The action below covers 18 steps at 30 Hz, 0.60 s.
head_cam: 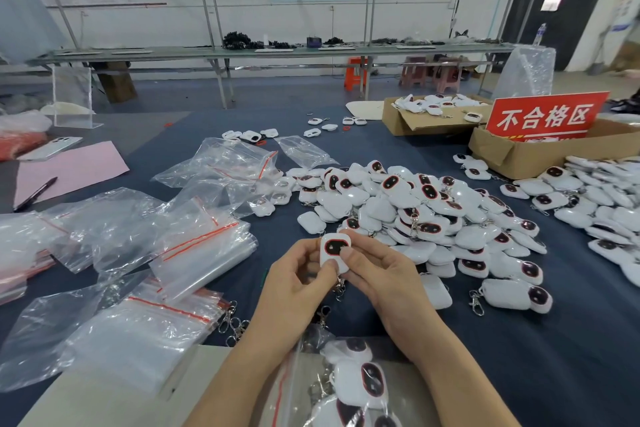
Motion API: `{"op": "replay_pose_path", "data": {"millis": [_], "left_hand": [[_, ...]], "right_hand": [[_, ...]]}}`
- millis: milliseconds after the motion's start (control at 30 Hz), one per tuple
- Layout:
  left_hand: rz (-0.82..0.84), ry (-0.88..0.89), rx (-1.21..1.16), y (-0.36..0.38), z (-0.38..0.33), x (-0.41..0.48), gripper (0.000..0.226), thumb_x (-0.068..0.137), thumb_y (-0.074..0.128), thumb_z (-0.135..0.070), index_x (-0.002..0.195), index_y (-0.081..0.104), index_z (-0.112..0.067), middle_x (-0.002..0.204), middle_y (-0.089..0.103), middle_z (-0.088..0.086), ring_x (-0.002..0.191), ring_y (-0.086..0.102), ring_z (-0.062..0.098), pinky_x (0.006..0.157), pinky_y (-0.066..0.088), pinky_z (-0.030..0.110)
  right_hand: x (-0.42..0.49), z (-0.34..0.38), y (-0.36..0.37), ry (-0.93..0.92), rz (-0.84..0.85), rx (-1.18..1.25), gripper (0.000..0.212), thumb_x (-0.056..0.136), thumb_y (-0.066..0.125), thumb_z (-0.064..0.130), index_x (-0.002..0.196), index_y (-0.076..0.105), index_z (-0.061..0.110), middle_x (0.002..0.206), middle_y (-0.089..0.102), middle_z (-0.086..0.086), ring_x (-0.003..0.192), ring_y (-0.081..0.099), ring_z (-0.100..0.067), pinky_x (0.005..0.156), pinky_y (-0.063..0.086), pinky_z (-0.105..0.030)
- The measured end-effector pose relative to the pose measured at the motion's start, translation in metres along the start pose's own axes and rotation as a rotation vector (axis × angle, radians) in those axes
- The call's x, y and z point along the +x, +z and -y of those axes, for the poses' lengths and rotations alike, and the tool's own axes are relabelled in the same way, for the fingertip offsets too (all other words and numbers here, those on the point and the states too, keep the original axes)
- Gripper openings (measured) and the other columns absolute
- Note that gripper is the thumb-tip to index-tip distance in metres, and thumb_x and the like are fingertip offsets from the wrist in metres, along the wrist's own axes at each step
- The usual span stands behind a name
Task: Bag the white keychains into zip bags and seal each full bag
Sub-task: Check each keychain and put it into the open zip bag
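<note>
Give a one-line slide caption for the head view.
Both hands, left and right, hold one white keychain above an open zip bag.

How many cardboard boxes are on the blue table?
2. One open cardboard box with keychains stands at the far right of the table; the second box, nearer, holds the red sign. Others may be hidden beyond the right edge.

"不合格区" on red sign (546, 117)

Left hand (294, 282) and right hand (379, 272) pinching one white keychain (334, 253), keychain pile (433, 215) behind, zip bags (187, 253) left
</note>
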<state>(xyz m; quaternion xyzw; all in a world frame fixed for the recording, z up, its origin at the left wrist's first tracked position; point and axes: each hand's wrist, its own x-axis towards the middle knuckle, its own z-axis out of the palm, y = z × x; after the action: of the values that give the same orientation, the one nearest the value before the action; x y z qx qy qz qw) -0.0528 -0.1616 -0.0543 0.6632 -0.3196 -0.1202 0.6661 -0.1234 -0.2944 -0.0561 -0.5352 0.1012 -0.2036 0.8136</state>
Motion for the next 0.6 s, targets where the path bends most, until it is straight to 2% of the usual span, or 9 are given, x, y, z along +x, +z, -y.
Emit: {"op": "replay_pose_path", "data": {"millis": [100, 233, 500, 600], "left_hand": [[-0.015, -0.003, 0.000, 0.0007, -0.0003, 0.0001, 0.021, 0.095, 0.067, -0.008, 0.105, 0.072, -0.026, 0.087, 0.075, -0.008, 0.076, 0.066, -0.001, 0.071, 0.051, 0.012], [-0.021, -0.006, 0.005, 0.0000, -0.0003, 0.0003, 0.019, 0.094, 0.067, -0.007, 0.103, 0.071, -0.023, 0.082, 0.074, -0.009, 0.072, 0.064, -0.002, 0.068, 0.050, 0.010], [-0.030, -0.001, 0.020, 0.0003, -0.0010, 0.0003, 0.021, 0.094, 0.068, -0.007, 0.104, 0.071, -0.025, 0.081, 0.073, -0.013, 0.073, 0.064, -0.004, 0.068, 0.049, 0.009], [-0.036, 0.002, 0.023, 0.0014, -0.0017, 0.0003, 0.019, 0.094, 0.068, -0.010, 0.104, 0.072, -0.026, 0.081, 0.073, -0.014, 0.072, 0.064, -0.004, 0.068, 0.049, 0.009]], "right_hand": [[-0.0001, -0.0007, -0.0001, -0.021, 0.017, -0.026, 0.033, 0.076, 0.078, 0.029, 0.110, 0.078, 0.030, 0.115, 0.076, -0.007, 0.113, 0.070, -0.022, 0.090, 0.057, -0.026], [-0.0012, -0.0014, -0.0005, -0.028, 0.038, -0.055, 0.026, 0.088, 0.076, 0.018, 0.111, 0.078, 0.030, 0.116, 0.076, -0.005, 0.113, 0.070, -0.019, 0.089, 0.056, -0.024], [-0.0009, -0.0015, -0.0004, -0.035, 0.040, -0.075, 0.028, 0.086, 0.075, 0.020, 0.110, 0.078, 0.032, 0.116, 0.076, -0.002, 0.113, 0.070, -0.017, 0.088, 0.056, -0.023], [0.0000, -0.0026, -0.0006, -0.036, 0.024, -0.089, 0.028, 0.091, 0.073, 0.014, 0.110, 0.077, 0.034, 0.116, 0.076, -0.001, 0.114, 0.069, -0.016, 0.088, 0.056, -0.022]]}}
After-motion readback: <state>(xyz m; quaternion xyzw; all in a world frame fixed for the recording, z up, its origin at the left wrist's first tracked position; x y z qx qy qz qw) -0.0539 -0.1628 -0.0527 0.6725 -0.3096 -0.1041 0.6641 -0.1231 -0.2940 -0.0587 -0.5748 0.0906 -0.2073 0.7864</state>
